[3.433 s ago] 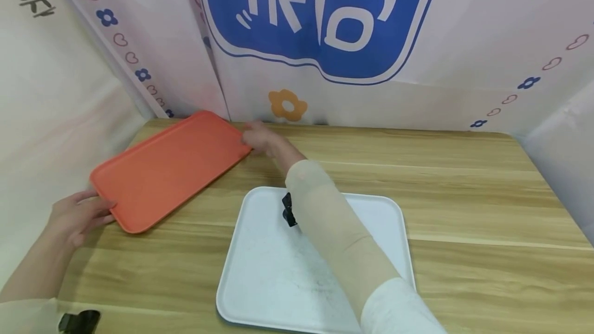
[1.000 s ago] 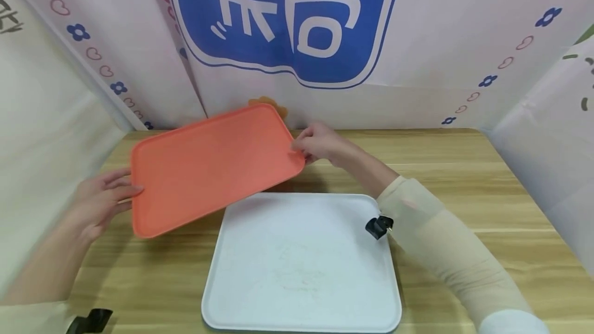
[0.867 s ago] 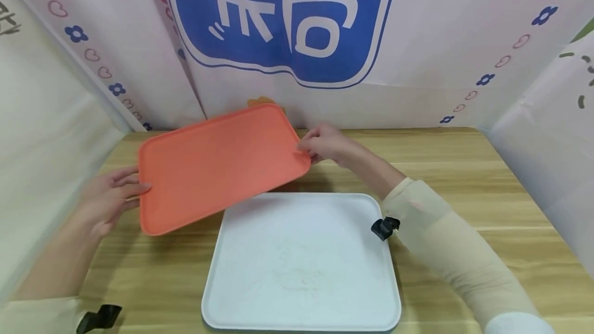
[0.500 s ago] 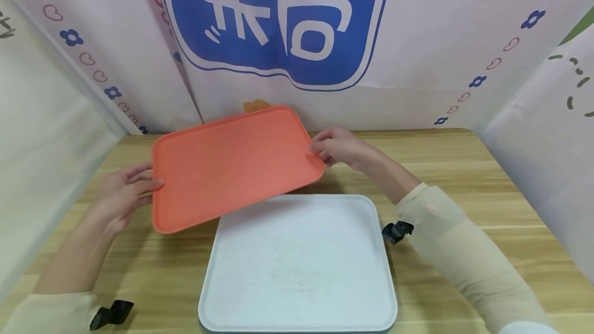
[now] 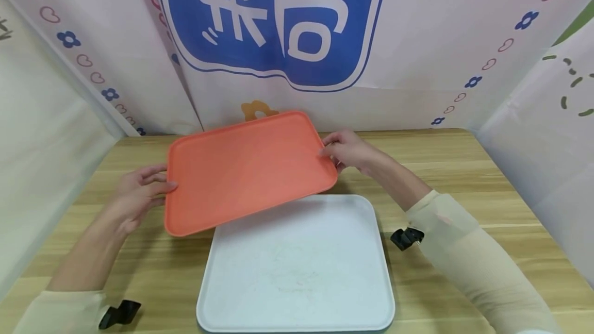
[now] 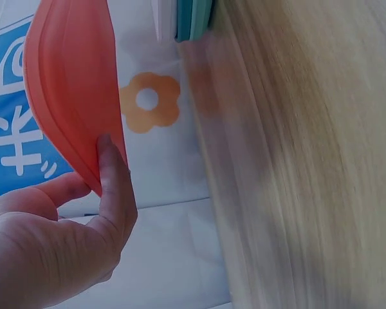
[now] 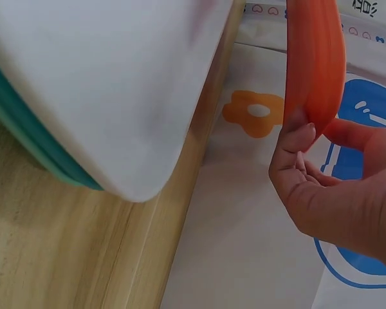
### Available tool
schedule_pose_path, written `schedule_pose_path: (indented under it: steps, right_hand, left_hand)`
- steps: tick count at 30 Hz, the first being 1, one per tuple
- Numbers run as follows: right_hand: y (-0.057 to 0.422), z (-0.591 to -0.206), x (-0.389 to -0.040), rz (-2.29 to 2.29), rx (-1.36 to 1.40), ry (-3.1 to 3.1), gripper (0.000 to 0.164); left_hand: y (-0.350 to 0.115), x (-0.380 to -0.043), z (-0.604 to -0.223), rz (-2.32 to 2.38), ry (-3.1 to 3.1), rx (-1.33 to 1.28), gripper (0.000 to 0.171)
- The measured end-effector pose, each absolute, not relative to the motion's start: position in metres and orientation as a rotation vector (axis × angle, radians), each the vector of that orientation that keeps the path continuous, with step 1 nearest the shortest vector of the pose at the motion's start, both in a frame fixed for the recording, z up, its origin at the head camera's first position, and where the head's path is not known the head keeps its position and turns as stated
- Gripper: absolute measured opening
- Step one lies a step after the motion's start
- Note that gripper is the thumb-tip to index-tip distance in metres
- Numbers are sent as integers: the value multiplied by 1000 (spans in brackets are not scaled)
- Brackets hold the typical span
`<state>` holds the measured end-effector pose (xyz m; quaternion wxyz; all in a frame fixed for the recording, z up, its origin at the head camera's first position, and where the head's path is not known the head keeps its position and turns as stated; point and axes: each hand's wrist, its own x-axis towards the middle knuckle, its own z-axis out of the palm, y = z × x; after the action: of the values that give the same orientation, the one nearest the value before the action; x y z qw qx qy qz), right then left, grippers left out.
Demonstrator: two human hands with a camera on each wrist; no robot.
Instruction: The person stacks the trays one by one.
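An orange-red tray (image 5: 250, 169) is held up by both hands, tilted, its left end lower than its right. My left hand (image 5: 139, 195) pinches its left edge; in the left wrist view the left hand (image 6: 64, 238) has thumb and fingers on opposite faces of the tray (image 6: 77, 90). My right hand (image 5: 350, 151) pinches the right edge. The right wrist view shows that hand (image 7: 341, 187) with its fingers curled at the tray's corner (image 7: 315, 71). Below and in front lies a white tray (image 5: 297, 272), its far left part covered by the orange-red one.
Teal edges (image 7: 45, 148) show under the white tray in the right wrist view, so several trays seem stacked. The wooden table (image 5: 464, 195) reaches a printed cloth wall (image 5: 417, 92) behind and cloth at both sides. Black wrist mounts (image 5: 119, 314) sit on the sleeves.
Both hands have carried the orange-red tray from the far left rightward, to behind the white tray and overlapping it in view. Over the last half second it has shifted slightly further right.
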<state>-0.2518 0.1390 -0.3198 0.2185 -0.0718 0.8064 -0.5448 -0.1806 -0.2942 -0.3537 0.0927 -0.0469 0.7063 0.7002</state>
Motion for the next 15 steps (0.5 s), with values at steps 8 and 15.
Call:
schedule_pose_path:
  steps: [8,15]
  right_hand:
    - [144,-323,-245,-1486,-157,2274,29]
    - [154,-326,-240,-1550,-122,2273,20]
  left_hand:
    - [-288,-179,-352,2052,2110,-115,72]
    - [-283,-178,-350,1999,2132,-90,65]
